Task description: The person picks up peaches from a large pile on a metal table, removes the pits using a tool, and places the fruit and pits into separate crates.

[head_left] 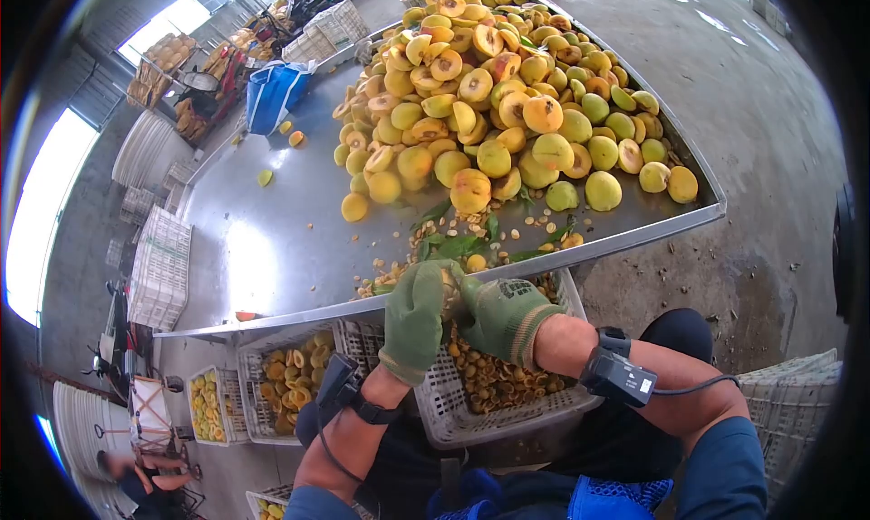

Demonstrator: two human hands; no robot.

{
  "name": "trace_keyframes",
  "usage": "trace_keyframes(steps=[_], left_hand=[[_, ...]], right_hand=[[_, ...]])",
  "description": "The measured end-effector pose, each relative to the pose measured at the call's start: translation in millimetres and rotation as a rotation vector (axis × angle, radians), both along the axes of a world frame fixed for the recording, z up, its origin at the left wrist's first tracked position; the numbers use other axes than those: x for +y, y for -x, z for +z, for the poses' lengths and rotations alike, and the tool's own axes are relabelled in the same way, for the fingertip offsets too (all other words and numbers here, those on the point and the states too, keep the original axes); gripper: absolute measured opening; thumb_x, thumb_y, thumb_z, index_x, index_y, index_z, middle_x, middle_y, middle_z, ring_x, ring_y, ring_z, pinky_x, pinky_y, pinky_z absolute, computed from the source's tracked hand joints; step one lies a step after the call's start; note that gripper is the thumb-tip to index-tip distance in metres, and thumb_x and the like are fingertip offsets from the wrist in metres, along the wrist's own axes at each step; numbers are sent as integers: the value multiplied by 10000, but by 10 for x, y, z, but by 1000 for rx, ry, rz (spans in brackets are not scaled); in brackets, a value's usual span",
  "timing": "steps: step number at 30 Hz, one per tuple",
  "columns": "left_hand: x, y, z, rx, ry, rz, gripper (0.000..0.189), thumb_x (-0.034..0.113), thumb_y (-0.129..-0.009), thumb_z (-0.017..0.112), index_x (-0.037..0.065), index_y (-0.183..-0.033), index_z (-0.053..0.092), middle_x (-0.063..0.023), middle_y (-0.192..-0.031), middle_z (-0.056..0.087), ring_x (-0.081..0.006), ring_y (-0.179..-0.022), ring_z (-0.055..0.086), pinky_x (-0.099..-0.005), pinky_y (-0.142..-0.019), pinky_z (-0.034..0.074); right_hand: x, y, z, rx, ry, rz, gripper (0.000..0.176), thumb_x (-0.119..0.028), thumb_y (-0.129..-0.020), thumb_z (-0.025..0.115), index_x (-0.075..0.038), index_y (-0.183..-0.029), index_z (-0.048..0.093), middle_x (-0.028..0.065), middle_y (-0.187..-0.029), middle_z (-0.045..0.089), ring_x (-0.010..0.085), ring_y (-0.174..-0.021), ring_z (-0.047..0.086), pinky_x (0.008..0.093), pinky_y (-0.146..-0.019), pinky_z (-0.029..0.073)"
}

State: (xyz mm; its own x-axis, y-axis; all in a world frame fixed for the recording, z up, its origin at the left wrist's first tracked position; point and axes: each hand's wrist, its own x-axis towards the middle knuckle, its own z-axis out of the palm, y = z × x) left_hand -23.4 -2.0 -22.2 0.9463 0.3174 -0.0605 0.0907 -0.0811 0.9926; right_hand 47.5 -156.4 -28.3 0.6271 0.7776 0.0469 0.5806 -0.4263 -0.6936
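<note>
My left hand [415, 322] and my right hand [509, 317], both in green work gloves, meet at the near edge of the metal table [237, 271]. Their fingers are closed and press together. What lies between them is mostly covered, with only a small brownish patch showing. Just below is a white plastic crate [441, 418] holding many small brown pits [503, 380]. Beyond my fingertips, green leaves [458, 247] and scattered pale kernels lie on the metal. Behind them rises a large heap of yellow peaches [494, 158], some whole, many halved with the cut face showing.
A blue bag [274, 99] sits at the table's far left. Crates of peach halves [294, 375] and of yellow fruit [207, 411] stand on the floor to the left. Stacked white crates [161, 266] flank the table. Another person [154, 479] is at lower left.
</note>
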Motion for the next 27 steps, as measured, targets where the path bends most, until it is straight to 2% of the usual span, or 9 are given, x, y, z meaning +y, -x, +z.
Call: trace_keyframes(steps=[2,6,9,12,15,20,23,24,27], left_hand=[[-32,11,-18,-56,-73,24,412,372,-1091,452,26,-1154,667,-69,-1031,689,-135,-836,678,-266,-674,560],[57,-2,-33,-217,-509,-44,404,357,-1088,463,10,-1161,657,-89,-1023,689,-170,-855,689,-298,-671,573],[76,30,82,0,-307,-45,388,313,-1087,467,-22,-1158,648,-127,-1055,686,-220,-887,690,-354,-780,573],[84,12,79,-400,-1030,-126,384,295,-1086,463,-33,-1143,656,-135,-1018,697,-225,-894,678,-360,-819,555],[-55,43,106,-190,-513,20,396,304,-1090,448,-18,-1127,675,-108,-1018,701,-193,-893,673,-336,-802,554],[-103,50,136,-88,-296,113,413,357,-1087,471,5,-1134,683,-79,-1021,697,-169,-891,671,-319,-799,560],[-137,22,133,-90,-31,136,428,396,-1079,493,16,-1156,675,-67,-1012,695,-152,-874,666,-299,-779,564],[-141,13,129,-91,82,138,435,409,-1077,501,20,-1164,672,-63,-1005,694,-145,-867,664,-291,-770,565],[-142,18,70,-106,89,133,451,429,-1071,509,20,-1186,660,-61,-1017,691,-135,-868,660,-280,-752,568]], right_hand=[[20,12,-44,25,1,-2,351,-252,-872,654,-36,-1141,584,214,-857,690,424,-805,671,510,-706,528],[3,-3,-5,-51,-51,-2,359,-244,-866,659,-36,-1146,578,213,-846,689,430,-791,667,514,-701,526],[-40,-14,89,-64,-85,8,336,-241,-862,663,-38,-1119,592,209,-841,689,430,-784,666,515,-697,525],[-3,15,6,-19,-98,8,309,-238,-862,663,-38,-1090,607,210,-847,691,429,-787,668,514,-698,527],[12,75,8,81,-84,16,303,-235,-863,664,-41,-1088,607,215,-861,694,428,-802,671,513,-699,528],[43,153,-2,19,-88,-80,302,-245,-869,680,-45,-1080,601,221,-876,696,433,-821,673,515,-694,526],[-9,153,168,49,-8,-84,421,-318,-871,696,-14,-1151,617,231,-983,723,399,-946,708,483,-819,556],[-17,172,178,81,-23,-96,418,-319,-877,692,-15,-1154,616,231,-981,723,400,-942,708,485,-815,556],[-39,220,158,137,-89,-133,390,-316,-892,680,-22,-1135,602,228,-940,715,416,-899,698,496,-773,547]])
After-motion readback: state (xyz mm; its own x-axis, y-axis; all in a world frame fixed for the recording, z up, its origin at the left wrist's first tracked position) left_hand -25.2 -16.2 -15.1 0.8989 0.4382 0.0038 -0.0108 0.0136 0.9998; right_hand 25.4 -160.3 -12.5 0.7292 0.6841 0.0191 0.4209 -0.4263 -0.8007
